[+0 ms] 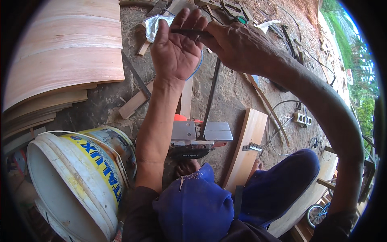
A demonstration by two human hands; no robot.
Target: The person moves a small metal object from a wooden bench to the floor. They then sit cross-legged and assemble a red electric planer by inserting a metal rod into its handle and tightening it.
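Head view: beyond the upturned electric planer [219, 131], I pinch a dark slender bar [186, 32] in the right hand [238, 43], across the spread left hand [176, 53]; left of the planer, a plastic bucket [86, 171].

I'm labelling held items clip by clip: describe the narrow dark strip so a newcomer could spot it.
Above the blue trousers at bottom centre, the left forearm leads up to the open left hand. The narrow dark strip crosses it, its right end in the right hand. It lies almost level, unlike the long, steep dark bar below.
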